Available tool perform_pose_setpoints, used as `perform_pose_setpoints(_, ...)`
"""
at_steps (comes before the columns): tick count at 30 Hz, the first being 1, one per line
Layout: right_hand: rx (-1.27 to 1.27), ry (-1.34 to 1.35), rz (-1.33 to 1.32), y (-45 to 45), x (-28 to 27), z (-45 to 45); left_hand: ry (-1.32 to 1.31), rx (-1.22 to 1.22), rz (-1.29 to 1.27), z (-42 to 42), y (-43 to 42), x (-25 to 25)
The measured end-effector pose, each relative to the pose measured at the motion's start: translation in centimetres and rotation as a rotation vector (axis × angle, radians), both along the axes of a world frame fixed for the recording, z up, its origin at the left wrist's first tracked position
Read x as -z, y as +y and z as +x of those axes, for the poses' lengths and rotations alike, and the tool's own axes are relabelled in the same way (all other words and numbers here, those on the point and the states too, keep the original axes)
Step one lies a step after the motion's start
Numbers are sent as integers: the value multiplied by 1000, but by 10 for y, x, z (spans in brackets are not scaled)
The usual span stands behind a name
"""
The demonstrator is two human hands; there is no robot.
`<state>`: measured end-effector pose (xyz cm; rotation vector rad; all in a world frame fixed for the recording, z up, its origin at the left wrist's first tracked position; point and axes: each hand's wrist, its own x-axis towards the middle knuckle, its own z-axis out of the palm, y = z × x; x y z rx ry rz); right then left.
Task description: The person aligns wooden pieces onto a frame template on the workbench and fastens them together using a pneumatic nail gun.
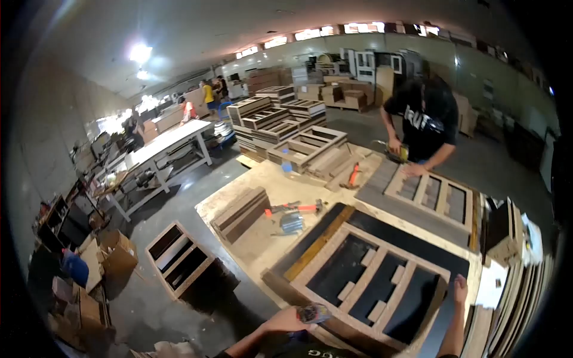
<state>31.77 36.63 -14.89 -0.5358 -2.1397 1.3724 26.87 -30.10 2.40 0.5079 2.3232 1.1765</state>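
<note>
My left hand (287, 320) is closed around a small, dark, shiny object (313, 313) with a pale edge, at the near edge of a wooden frame; its kind is unclear. My right hand (460, 290) is beside the frame's far right corner, fingers curled; what they hold, if anything, is hidden. Between my arms, the wooden frame (358, 271) with two inner bars and small blocks lies flat on a black board (412, 238). A yellowish wood strip (319, 241) runs along its left side. Beyond it lie an orange-handled hammer (307, 207) and a bluish clear pack (291, 223).
Across the workbench (224, 200), a co-worker (427, 119) in black holds a yellow power tool (399, 153) over another wooden frame (433, 194). Wood strips (242, 212) are stacked left. One frame unit (182, 259) stands on the floor; stacked frames (280, 119) are behind.
</note>
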Motion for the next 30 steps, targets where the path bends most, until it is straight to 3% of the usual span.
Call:
perform_pose_setpoints(1,69,-54,-12,18,3,57,-21,44,41,13,26,-4)
perform_pose_setpoints(4,40,-20,-62,24,12,100,-56,135,-24,25,65,-18)
perform_pose_setpoints(6,-20,-96,12,5,3,107,-67,152,-63,38,82,-12)
perform_pose_setpoints(7,-16,-147,-88,-12,-11,101,-39,155,-157,44,87,-1)
perform_pose_setpoints(8,-60,-88,-124,-10,6,93,-7,158,-252,46,91,7)
perform_pose_setpoints(10,-105,-39,-167,-15,16,81,-41,163,-196,60,99,-10)
perform_pose_setpoints(12,-47,-145,140,-30,4,62,-76,166,-144,68,102,-12)
perform_pose_setpoints(15,105,-187,261,-45,-4,44,-147,159,-124,74,97,10)
perform_pose_setpoints(19,100,-201,256,-43,-4,23,-99,133,48,67,100,8)
perform_pose_setpoints(21,98,-223,276,-38,-5,11,-218,131,-146,56,107,4)
perform_pose_setpoints(23,54,-215,250,-32,-2,-1,-185,96,-71,48,109,34)
perform_pose_setpoints(25,67,-274,242,-32,1,-11,-192,114,-248,41,117,32)
perform_pose_setpoints(30,122,-449,447,-58,-7,-11,-229,183,-444,27,131,23)
